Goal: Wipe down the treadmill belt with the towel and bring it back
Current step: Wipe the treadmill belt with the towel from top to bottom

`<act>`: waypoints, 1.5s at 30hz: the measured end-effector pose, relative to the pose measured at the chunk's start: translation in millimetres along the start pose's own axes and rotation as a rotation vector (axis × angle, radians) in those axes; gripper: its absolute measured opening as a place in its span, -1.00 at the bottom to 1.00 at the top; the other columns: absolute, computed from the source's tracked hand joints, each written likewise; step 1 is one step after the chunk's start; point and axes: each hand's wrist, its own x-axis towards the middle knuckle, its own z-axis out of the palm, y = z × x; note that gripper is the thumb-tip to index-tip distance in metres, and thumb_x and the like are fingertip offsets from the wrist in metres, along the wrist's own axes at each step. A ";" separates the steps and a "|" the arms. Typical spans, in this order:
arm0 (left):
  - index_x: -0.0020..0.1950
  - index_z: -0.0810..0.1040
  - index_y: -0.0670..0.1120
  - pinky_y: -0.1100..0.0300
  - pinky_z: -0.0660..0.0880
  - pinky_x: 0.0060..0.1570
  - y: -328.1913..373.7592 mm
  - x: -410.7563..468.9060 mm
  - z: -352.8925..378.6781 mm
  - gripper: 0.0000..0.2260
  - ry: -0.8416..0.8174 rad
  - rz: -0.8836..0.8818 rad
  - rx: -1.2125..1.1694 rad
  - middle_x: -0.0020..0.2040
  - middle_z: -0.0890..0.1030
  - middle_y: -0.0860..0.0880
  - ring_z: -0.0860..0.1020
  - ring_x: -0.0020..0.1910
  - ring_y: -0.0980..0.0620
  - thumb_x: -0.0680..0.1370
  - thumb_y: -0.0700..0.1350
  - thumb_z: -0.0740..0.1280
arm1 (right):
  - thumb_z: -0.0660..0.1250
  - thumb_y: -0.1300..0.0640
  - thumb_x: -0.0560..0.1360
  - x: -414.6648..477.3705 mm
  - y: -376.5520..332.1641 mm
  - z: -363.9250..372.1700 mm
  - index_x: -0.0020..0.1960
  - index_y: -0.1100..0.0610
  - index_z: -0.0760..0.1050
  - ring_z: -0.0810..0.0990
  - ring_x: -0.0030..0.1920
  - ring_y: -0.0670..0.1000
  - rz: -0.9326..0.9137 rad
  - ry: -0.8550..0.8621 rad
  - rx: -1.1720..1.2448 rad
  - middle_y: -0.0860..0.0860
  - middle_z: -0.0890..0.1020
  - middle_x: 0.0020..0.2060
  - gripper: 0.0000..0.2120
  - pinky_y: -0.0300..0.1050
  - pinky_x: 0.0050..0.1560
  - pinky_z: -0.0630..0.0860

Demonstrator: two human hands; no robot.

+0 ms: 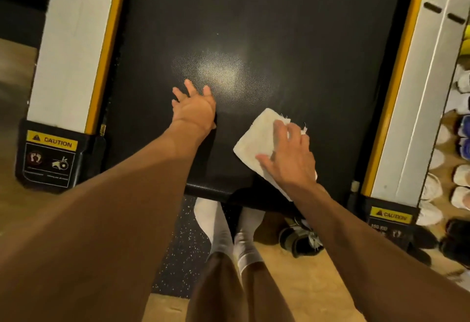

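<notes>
The black treadmill belt (254, 16) fills the upper middle of the head view, with a bright glare patch at its centre. A folded off-white towel (256, 138) lies flat on the belt near its rear edge. My right hand (290, 156) presses down on the towel with fingers spread over it. My left hand (194, 108) rests flat on the bare belt to the left of the towel, fingers apart, holding nothing.
White side rails with yellow strips run along both sides of the belt, the left rail (73, 42) and the right rail (417, 93). Caution labels (52, 141) mark the rear corners. Several shoes (457, 182) line the floor at the right. A dark sandal (300, 240) lies by my socked feet (223, 232).
</notes>
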 end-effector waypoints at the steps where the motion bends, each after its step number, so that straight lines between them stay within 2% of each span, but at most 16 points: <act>1: 0.58 -0.15 -0.08 -0.23 0.07 0.45 0.6 -0.3 1.0 -0.17 0.000 -0.002 0.009 0.54 -0.22 -0.32 -0.13 0.49 -0.43 0.54 -0.04 0.37 | 0.39 -0.13 0.45 1.1 -6.5 1.8 0.41 -0.02 0.14 0.29 0.32 0.17 0.003 -0.030 -0.005 0.10 0.25 0.38 -0.34 0.18 0.16 0.49; 5: 0.58 -0.15 -0.09 -0.22 0.07 0.45 1.9 0.4 -2.2 -0.16 -0.006 -0.002 0.033 0.53 -0.22 -0.33 -0.12 0.50 -0.42 0.54 -0.05 0.38 | 0.36 0.08 0.51 -13.4 -8.0 3.7 0.38 0.03 0.23 0.40 0.26 0.14 -0.127 -0.259 0.054 0.12 0.35 0.28 -0.49 0.09 0.17 0.49; 6: 0.58 -0.15 -0.09 -0.22 0.07 0.45 4.1 1.8 -3.9 -0.15 -0.020 -0.008 0.025 0.53 -0.22 -0.34 -0.12 0.50 -0.42 0.53 -0.05 0.39 | 0.32 0.11 0.51 -16.1 0.3 -2.9 0.35 0.04 0.28 0.44 0.20 0.15 -0.181 -0.217 0.091 0.12 0.39 0.24 -0.56 0.08 0.12 0.50; 8: 0.58 -0.15 -0.11 -0.20 0.06 0.45 5.6 2.3 -6.1 -0.14 -0.036 -0.027 0.019 0.53 -0.21 -0.35 -0.12 0.50 -0.41 0.52 -0.08 0.41 | 0.23 0.13 0.48 -1.2 22.9 -18.3 0.25 0.05 0.38 0.48 0.06 0.18 -0.223 0.038 0.196 0.13 0.45 0.09 -0.66 0.06 -0.01 0.49; 10: 0.58 -0.11 -0.17 -0.20 0.08 0.45 5.8 2.9 -1.4 -0.19 0.009 -0.006 0.056 0.52 -0.18 -0.38 -0.11 0.50 -0.41 0.54 -0.12 0.39 | 0.24 0.10 0.47 35.0 47.5 -37.4 0.22 0.02 0.45 0.49 0.01 0.14 -0.146 0.268 0.247 0.12 0.48 0.05 -0.68 -0.03 -0.03 0.45; 12: 0.57 -0.07 -0.21 -0.21 0.08 0.46 5.6 2.9 6.0 -0.28 0.122 0.075 0.115 0.53 -0.13 -0.37 -0.08 0.51 -0.38 0.57 -0.18 0.33 | 0.24 0.05 0.51 59.9 66.1 -45.3 0.21 0.02 0.47 0.49 0.00 0.11 -0.045 0.318 0.223 0.12 0.46 0.08 -0.71 -0.05 -0.01 0.45; 15: 0.58 -0.04 -0.08 -0.20 0.02 0.48 13.4 1.4 11.7 -0.26 0.247 0.205 0.115 0.56 -0.07 -0.26 -0.05 0.53 -0.31 0.54 -0.18 0.35 | 0.24 0.04 0.54 37.6 73.4 -17.3 0.21 0.10 0.48 0.49 0.02 0.20 -0.052 0.218 0.153 0.17 0.44 0.07 -0.72 0.07 0.00 0.51; 19: 0.58 -0.19 0.07 -0.25 0.00 0.47 37.5 -7.0 17.5 -0.04 0.088 0.227 0.054 0.54 -0.25 -0.28 -0.17 0.52 -0.35 0.45 0.02 0.47 | 0.16 -0.10 0.49 -21.6 81.9 14.2 0.22 0.03 0.45 0.45 0.01 0.05 -0.199 -0.011 0.068 0.04 0.41 0.08 -0.63 0.01 -0.05 0.51; 24: 0.53 -0.38 0.06 -0.34 0.01 0.42 51.8 -0.1 18.2 0.11 0.010 0.154 0.098 0.51 -0.31 -0.34 -0.20 0.49 -0.41 0.40 0.04 0.51 | 0.21 0.09 0.54 47.4 108.4 -40.1 0.23 0.14 0.46 0.50 0.05 0.24 -0.040 0.259 0.068 0.20 0.44 0.10 -0.71 0.07 0.07 0.50; 27: 0.52 -0.39 0.06 -0.35 0.02 0.42 53.1 1.5 17.2 0.12 0.009 0.149 0.113 0.50 -0.31 -0.35 -0.20 0.49 -0.41 0.39 0.04 0.51 | 0.22 0.14 0.55 54.8 104.4 -42.3 0.22 0.22 0.46 0.49 0.06 0.28 0.027 0.215 0.023 0.25 0.43 0.12 -0.72 0.12 0.09 0.50; 31: 0.52 -0.39 0.08 -0.34 0.02 0.43 52.1 1.4 18.3 0.12 0.016 0.142 0.119 0.51 -0.31 -0.34 -0.20 0.50 -0.40 0.40 0.04 0.51 | 0.22 0.09 0.52 -14.3 91.5 -14.6 0.26 0.17 0.44 0.49 0.05 0.20 -0.190 0.015 0.008 0.17 0.43 0.11 -0.66 0.14 0.01 0.54; 33: 0.52 -0.39 0.08 -0.34 0.00 0.43 54.2 1.3 18.6 0.12 0.008 0.127 0.124 0.51 -0.32 -0.33 -0.21 0.49 -0.40 0.40 0.01 0.51 | 0.10 -0.04 0.48 -9.2 95.8 -26.6 0.22 0.14 0.48 0.50 0.02 0.16 -0.290 0.071 0.020 0.17 0.47 0.06 -0.57 0.06 -0.01 0.52; 36: 0.52 -0.39 0.08 -0.35 -0.02 0.42 55.5 2.4 17.0 0.13 -0.011 0.115 0.117 0.50 -0.33 -0.33 -0.22 0.49 -0.39 0.39 -0.01 0.52 | 0.06 0.01 0.54 43.2 118.5 -45.8 0.21 0.16 0.48 0.52 0.03 0.22 -0.050 0.260 0.030 0.21 0.52 0.04 -0.62 0.02 0.02 0.46; 39: 0.53 -0.38 0.08 -0.35 -0.01 0.42 56.3 2.7 14.1 0.14 -0.021 0.112 0.120 0.51 -0.32 -0.32 -0.21 0.50 -0.39 0.37 0.00 0.53 | 0.19 0.08 0.60 38.9 133.0 -43.6 0.33 0.18 0.37 0.50 0.07 0.27 0.149 0.230 0.058 0.24 0.47 0.12 -0.66 0.07 0.09 0.45; 43: 0.53 -0.35 0.10 -0.34 -0.01 0.43 54.7 0.1 16.6 0.13 0.000 0.115 0.090 0.52 -0.30 -0.32 -0.21 0.50 -0.38 0.38 0.00 0.53 | 0.26 0.12 0.56 -37.2 123.2 -18.4 0.31 0.18 0.40 0.51 0.03 0.18 0.004 -0.012 0.079 0.20 0.43 0.11 -0.65 0.00 0.04 0.47; 45: 0.54 -0.32 0.14 -0.31 -0.03 0.45 51.0 0.8 19.1 0.12 0.031 0.123 0.045 0.53 -0.30 -0.28 -0.21 0.51 -0.34 0.37 -0.01 0.54 | 0.31 0.12 0.54 -44.5 128.7 -24.3 0.27 0.16 0.49 0.47 0.04 0.10 -0.015 0.030 0.151 0.15 0.43 0.12 -0.68 -0.10 0.09 0.44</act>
